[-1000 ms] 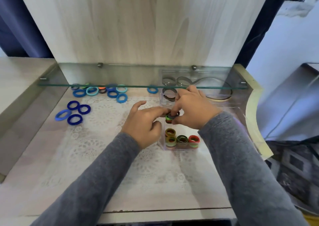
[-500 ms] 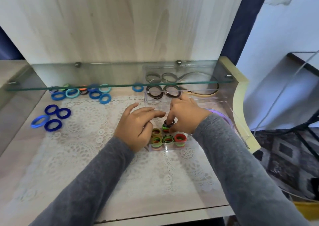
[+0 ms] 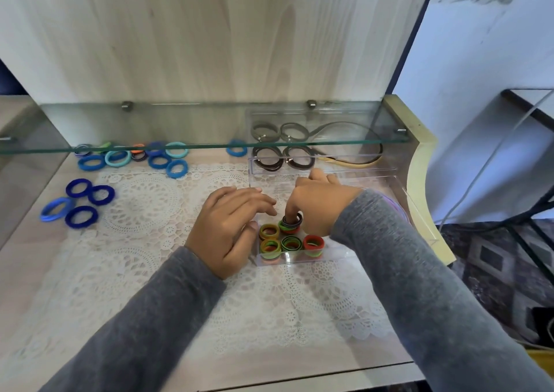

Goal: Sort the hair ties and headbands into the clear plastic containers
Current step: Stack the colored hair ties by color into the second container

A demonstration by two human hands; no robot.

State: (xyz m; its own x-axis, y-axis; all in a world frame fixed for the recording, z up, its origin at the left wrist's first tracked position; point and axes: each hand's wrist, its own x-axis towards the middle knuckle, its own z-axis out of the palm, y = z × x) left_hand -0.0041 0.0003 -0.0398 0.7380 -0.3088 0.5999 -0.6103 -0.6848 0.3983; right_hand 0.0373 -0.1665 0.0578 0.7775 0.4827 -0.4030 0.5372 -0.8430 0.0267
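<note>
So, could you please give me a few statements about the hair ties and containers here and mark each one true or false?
1. The right hand has a finger pushed into a stack of hair ties in the near clear container. True.
2. The four dark blue ties lie inside a container. False: they lie loose at the table's left side.
3. The brown ties sit in the far container beneath the glass shelf. True.
4. The left hand holds a headband. False: it holds nothing and rests beside the near container.
5. The near container is empty. False: it holds several coloured stacks.
</note>
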